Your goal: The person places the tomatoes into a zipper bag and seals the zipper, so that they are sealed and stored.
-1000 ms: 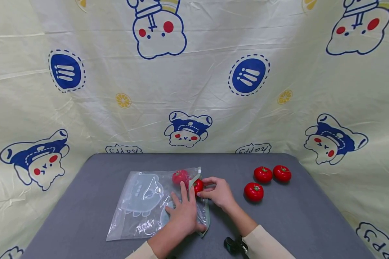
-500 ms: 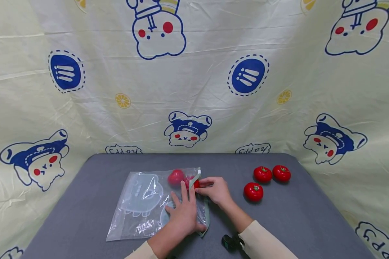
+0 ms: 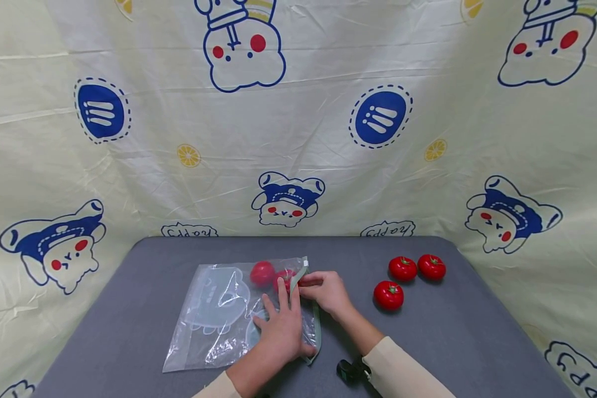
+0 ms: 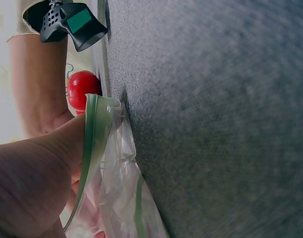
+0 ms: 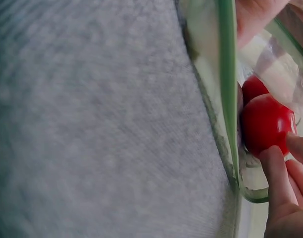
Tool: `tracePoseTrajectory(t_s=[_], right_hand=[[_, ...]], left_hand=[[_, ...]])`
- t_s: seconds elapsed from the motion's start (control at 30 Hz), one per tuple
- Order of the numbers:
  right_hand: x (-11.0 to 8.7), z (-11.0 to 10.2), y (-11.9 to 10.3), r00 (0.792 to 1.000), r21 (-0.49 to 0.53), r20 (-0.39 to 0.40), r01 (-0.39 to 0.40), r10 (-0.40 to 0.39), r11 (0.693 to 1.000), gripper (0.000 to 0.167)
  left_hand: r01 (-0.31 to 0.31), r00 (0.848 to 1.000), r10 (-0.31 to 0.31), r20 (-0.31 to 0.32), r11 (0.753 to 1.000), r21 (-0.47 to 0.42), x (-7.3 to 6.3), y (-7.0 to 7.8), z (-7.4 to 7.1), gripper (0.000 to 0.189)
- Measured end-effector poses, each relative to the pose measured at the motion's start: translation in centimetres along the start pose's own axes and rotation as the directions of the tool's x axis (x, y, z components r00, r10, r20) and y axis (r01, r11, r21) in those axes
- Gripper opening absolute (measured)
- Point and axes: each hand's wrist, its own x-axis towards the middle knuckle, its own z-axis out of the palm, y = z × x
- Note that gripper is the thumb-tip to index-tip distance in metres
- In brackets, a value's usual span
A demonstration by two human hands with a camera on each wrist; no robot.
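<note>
Right now my right hand [image 3: 328, 293] sits at the bag's mouth, fingers curled round a tomato [image 3: 283, 279] and pushing it leftward through the opening; the right wrist view shows my fingertips [image 5: 277, 173] pressed against its red skin just inside the green seal [image 5: 227, 89]. My left hand [image 3: 281, 329] lies flat on the bag [image 3: 219, 315], fingers straight, index finger reaching up along the seal to pin the lower part of the mouth down. The mouth runs near-to-far along the bag's right edge, so the way in is from right to left, and the right hand is the one lined up with it. A second tomato [image 3: 262, 273] already lies deeper inside, just left of the first and, as far as I can tell, touching it. The bag itself lies flat on the worktop [image 3: 428, 342], its long side running left from the hands. Three more tomatoes [image 3: 403, 268] wait well off to the right, nearer my right hand than my left. Behind the worktop hangs a printed cloth [image 3: 298, 138].
</note>
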Motion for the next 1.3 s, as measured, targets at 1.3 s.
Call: tracePoseTrajectory(t_s=[1.3], right_hand=[[-2.4,-3.6,1.0,0.997,0.06,0.072,0.001,-0.006,0.998,0.041]], left_hand=[[-0.005,1.0,0.005,0.002,1.0,0.02,0.1,-0.2,0.1,0.136]])
